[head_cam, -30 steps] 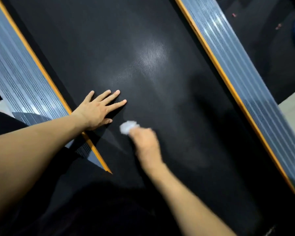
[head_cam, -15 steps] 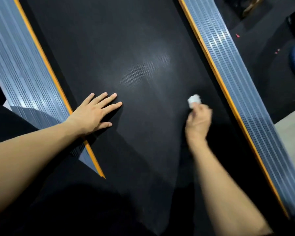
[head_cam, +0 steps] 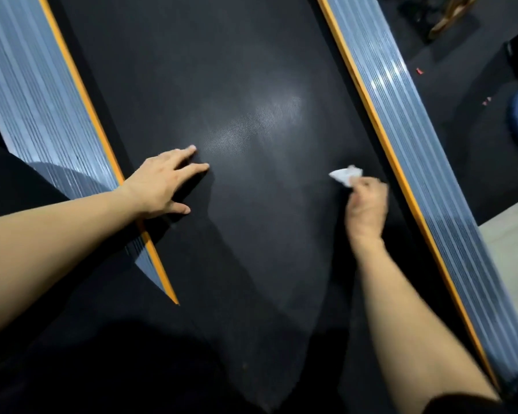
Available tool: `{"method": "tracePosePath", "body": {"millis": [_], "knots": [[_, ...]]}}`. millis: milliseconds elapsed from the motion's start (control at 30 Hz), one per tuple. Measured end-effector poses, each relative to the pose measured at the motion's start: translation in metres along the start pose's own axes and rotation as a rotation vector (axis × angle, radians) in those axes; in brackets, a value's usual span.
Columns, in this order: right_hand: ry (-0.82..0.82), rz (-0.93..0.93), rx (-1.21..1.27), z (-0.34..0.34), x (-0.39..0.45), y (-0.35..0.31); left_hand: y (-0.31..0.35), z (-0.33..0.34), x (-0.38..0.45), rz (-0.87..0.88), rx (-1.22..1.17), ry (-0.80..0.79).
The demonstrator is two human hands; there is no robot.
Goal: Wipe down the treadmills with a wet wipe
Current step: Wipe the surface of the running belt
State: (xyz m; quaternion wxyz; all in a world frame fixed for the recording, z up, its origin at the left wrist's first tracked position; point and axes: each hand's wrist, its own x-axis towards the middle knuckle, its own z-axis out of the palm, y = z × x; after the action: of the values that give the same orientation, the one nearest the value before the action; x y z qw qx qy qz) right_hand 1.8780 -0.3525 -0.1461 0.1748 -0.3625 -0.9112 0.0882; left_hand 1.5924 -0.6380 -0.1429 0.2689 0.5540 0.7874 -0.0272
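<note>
My right hand (head_cam: pixel 367 201) pinches the wet wipe (head_cam: pixel 346 175) near the belt's (head_cam: pixel 251 70) right edge; my left hand (head_cam: pixel 162 183) rests flat, released. I judge much belt remains unwiped.

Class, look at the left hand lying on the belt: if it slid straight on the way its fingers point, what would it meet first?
Probably only bare black treadmill belt; beyond the left hand, the orange-edged ribbed side rail looks first.
</note>
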Motion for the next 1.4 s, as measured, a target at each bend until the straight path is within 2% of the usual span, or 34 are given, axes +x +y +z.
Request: {"method": "tracePosePath", "body": {"millis": [100, 167, 233, 267, 367, 400, 467, 567, 600, 667, 733, 800, 833, 867, 900, 967, 1067, 1133, 1200, 1233, 1300, 1400], "knots": [[0.009, 0.397, -0.137, 0.016, 0.009, 0.049, -0.001, -0.005, 0.001, -0.037, 0.012, 0.017], [0.024, 0.481, -0.186, 0.027, 0.008, 0.022, 0.002, -0.008, 0.001, -0.065, 0.039, 0.002], [0.007, 0.272, -0.177, 0.039, -0.007, -0.040, 0.002, -0.008, 0.002, -0.074, 0.014, -0.007], [-0.063, 0.125, -0.112, 0.045, -0.021, -0.079, 0.001, -0.009, 0.003, -0.071, -0.001, -0.012], [-0.431, -0.185, 0.206, 0.050, -0.093, -0.194, -0.007, -0.010, 0.004, -0.042, 0.016, -0.049], [-0.483, -0.280, 0.276, 0.050, -0.118, -0.214, -0.010, -0.012, 0.004, -0.030, 0.056, -0.074], [-0.477, -0.479, 0.303, 0.050, -0.131, -0.212, -0.017, -0.012, 0.002, -0.024, 0.107, -0.107], [-0.433, -0.462, 0.308, 0.043, -0.067, -0.154, -0.026, -0.011, -0.001, -0.076, 0.003, -0.066], [-0.353, -0.458, 0.265, 0.040, -0.037, -0.123, -0.027, -0.011, -0.002, -0.093, -0.004, -0.041], [-0.212, -0.308, 0.075, 0.034, 0.020, -0.053, -0.029, -0.012, -0.002, -0.096, 0.029, -0.017], [-0.095, 0.025, -0.056, 0.029, 0.054, 0.012, -0.029, -0.011, -0.002, -0.094, 0.034, -0.015], [-0.087, 0.325, -0.144, 0.038, 0.062, 0.031, -0.032, -0.009, -0.001, -0.099, 0.027, -0.019], [-0.074, 0.403, -0.180, 0.044, 0.059, 0.015, -0.033, -0.008, 0.000, -0.098, 0.021, -0.027], [-0.081, 0.388, -0.213, 0.051, 0.054, -0.010, -0.034, -0.008, 0.001, -0.097, 0.013, -0.038], [-0.075, 0.295, -0.235, 0.057, 0.045, -0.043, -0.034, -0.010, 0.001, -0.094, -0.002, -0.047], [-0.084, -0.005, -0.178, 0.068, 0.011, -0.120, -0.037, -0.012, 0.002, -0.080, -0.041, -0.061], [-0.323, -0.359, 0.055, 0.068, -0.079, -0.236, -0.041, -0.020, -0.001, -0.054, -0.047, -0.097], [-0.474, -0.479, 0.212, 0.072, -0.118, -0.260, -0.043, -0.024, -0.004, -0.044, -0.054, -0.087], [-0.465, -0.585, 0.228, 0.081, -0.110, -0.238, -0.044, -0.024, -0.006, -0.078, -0.056, -0.083], [-0.430, -0.570, 0.218, 0.079, -0.090, -0.219, -0.044, -0.024, -0.007, -0.116, -0.067, -0.076], [-0.349, -0.376, 0.169, 0.070, -0.042, -0.164, -0.047, -0.023, -0.007, -0.173, -0.102, -0.050], [-0.024, -0.077, -0.009, 0.046, 0.035, -0.059, -0.052, -0.022, -0.006, -0.184, -0.135, -0.035]]}}
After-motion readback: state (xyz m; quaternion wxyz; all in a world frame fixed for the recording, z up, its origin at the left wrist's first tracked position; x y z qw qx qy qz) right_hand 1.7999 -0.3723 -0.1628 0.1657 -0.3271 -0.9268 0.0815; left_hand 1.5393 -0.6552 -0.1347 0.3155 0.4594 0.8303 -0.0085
